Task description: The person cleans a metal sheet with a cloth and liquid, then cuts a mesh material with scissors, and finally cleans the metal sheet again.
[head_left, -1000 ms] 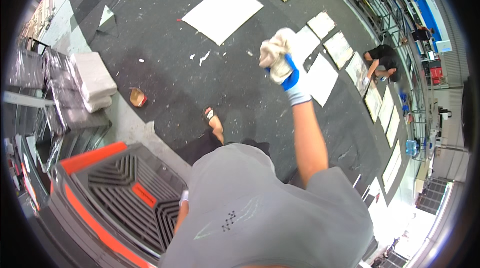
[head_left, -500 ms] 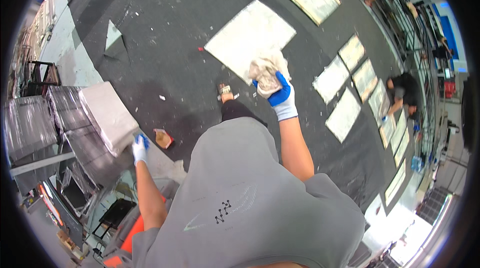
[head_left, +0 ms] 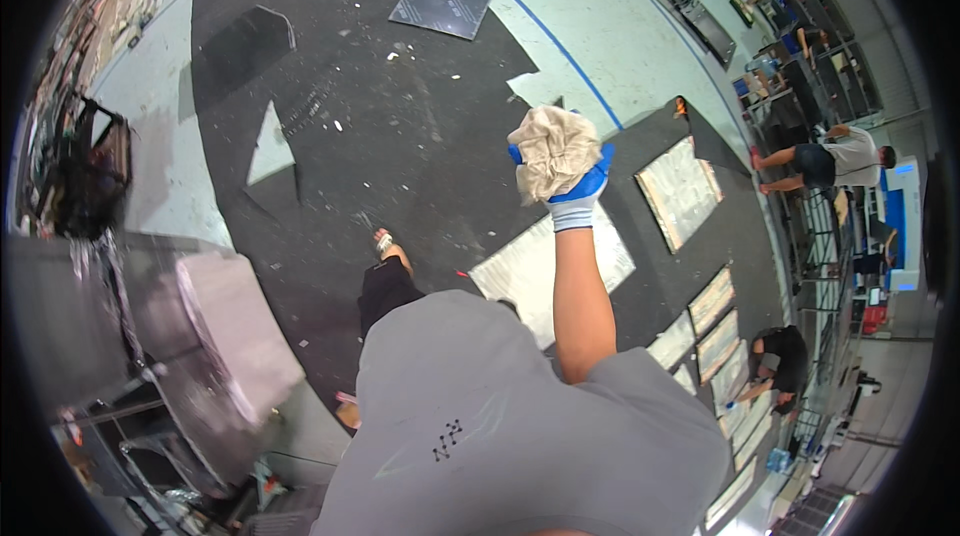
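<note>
My right hand (head_left: 588, 182), in a white glove with blue palm and fingers, grips a crumpled beige cloth (head_left: 553, 148). The arm is stretched forward, and the cloth is held up over the dark floor covering. Under the forearm lies a large pale rectangular panel (head_left: 515, 276) on the floor, partly hidden by the arm and my shirt. My left hand is out of sight.
On the left stands a thick pale slab (head_left: 240, 331) beside plastic-wrapped stacks (head_left: 65, 306). Worn panels (head_left: 680, 191) lie to the right, where a co-worker in black (head_left: 782, 368) bends over several more. Farther off, another person (head_left: 850, 158) stands. A dark square sheet (head_left: 441, 6) lies ahead.
I have stepped forward and turned, so the large panel is now closer to my body. The cloth has gone up and away from over the panel. My left hand has left the view.
</note>
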Tool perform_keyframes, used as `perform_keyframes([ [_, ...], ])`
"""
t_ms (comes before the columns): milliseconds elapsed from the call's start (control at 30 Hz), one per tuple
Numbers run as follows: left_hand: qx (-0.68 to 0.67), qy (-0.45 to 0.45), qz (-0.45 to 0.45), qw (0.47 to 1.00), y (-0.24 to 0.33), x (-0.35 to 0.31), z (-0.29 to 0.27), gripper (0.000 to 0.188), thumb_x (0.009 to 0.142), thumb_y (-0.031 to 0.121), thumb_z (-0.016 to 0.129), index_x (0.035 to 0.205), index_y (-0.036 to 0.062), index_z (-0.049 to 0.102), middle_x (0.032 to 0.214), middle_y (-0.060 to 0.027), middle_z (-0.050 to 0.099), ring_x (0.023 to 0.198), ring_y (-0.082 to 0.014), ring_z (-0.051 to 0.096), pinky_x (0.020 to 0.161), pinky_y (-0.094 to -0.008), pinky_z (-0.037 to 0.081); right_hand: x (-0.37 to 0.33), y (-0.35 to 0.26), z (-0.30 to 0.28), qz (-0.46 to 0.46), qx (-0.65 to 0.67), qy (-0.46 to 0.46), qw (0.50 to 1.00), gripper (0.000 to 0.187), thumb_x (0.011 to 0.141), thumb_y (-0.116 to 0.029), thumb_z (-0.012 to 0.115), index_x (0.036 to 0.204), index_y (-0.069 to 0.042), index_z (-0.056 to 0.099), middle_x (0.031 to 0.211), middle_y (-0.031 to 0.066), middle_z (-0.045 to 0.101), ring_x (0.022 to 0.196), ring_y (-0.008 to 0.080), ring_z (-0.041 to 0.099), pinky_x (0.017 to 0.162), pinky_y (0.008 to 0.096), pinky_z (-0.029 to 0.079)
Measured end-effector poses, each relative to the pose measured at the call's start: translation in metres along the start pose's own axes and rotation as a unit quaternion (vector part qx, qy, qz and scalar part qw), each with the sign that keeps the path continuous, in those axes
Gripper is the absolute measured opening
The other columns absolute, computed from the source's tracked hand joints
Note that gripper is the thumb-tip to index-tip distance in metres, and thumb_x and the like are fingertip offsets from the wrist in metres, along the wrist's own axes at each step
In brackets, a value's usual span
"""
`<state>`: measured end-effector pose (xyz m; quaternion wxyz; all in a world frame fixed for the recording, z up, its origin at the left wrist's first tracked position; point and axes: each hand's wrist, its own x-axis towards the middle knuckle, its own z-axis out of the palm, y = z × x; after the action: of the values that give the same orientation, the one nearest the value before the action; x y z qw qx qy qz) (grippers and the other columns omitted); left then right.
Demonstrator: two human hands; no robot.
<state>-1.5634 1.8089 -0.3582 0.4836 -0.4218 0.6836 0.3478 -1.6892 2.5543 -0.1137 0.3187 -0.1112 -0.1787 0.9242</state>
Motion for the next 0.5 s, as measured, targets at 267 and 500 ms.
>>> perform_keyframes([
  [267, -0.055, 0.078, 0.482, 0.871, 0.589, -0.032, -0.063, 0.056, 0.111, 0.038, 0.061, 0.151, -0.0009, 0.057, 0.135, -0.0126, 0.069, 0.118, -0.0213, 0.069, 0.101, -0.0349, 0.056, 0.125, 0.126, -0.053, 0.078, 0.15, 0.04, 0.985, 0.075, 0.107, -0.059, 0.042, 0.156, -0.003, 0.052, 0.157, 0.0208, 0.056, 0.143, 0.0435, 0.055, 0.125, 0.0568, 0.039],
  [500, 0.038, 0.072, 0.538, 0.839, 0.903, -0.072, -0.02, 0.04, 0.111, 0.033, 0.06, 0.138, 0.0038, 0.066, 0.111, -0.0094, 0.075, 0.093, -0.0175, 0.071, 0.082, -0.0348, 0.059, 0.332, 0.162, -0.088, 0.049, 0.144, 0.081, 0.985, 0.07, 0.106, -0.053, 0.039, 0.155, -0.006, 0.053, 0.157, 0.0195, 0.056, 0.145, 0.0431, 0.053, 0.124, 0.0581, 0.039],
])
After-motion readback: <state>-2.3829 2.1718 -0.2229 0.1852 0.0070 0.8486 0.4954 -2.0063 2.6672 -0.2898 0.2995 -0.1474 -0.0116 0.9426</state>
